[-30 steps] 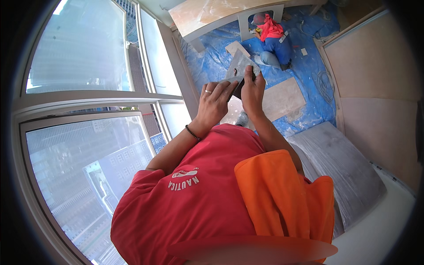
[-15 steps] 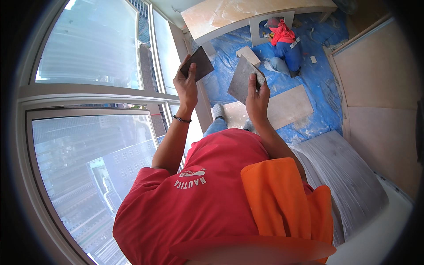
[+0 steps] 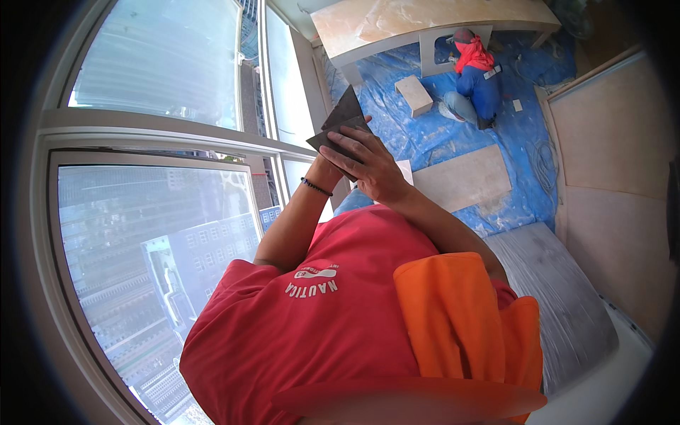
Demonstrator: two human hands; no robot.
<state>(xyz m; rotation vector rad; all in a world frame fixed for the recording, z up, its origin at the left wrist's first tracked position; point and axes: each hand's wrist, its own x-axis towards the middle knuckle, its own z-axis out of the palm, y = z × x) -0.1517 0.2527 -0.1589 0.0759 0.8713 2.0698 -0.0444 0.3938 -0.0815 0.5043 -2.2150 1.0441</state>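
Note:
Two dark grey-brown square sheets, which look like sandpaper, overlap at an angle in front of my chest. The back sandpaper sheet (image 3: 346, 106) points up, and the front sandpaper sheet (image 3: 323, 143) points left. My right hand (image 3: 382, 172) lies across the front sheet, its fingers gripping it over my left hand. Most of my left hand (image 3: 326, 172) is hidden behind the sheets; it supports the back one from below, and a fingertip shows past the far edge. A dark beaded bracelet (image 3: 316, 187) circles my left wrist.
Tall windows (image 3: 156, 234) line my left. Blue plastic sheeting (image 3: 439, 142) covers the floor, with a flat board (image 3: 464, 177) and a small box-like block (image 3: 414, 95) on it. A co-worker (image 3: 474, 78) crouches by a long stone-look counter (image 3: 432, 25). A plastic-wrapped slab (image 3: 552, 304) lies right.
My hands have come together from apart. The right hand has moved left and laid its sheet over the one in my left hand. The view has shifted slightly.

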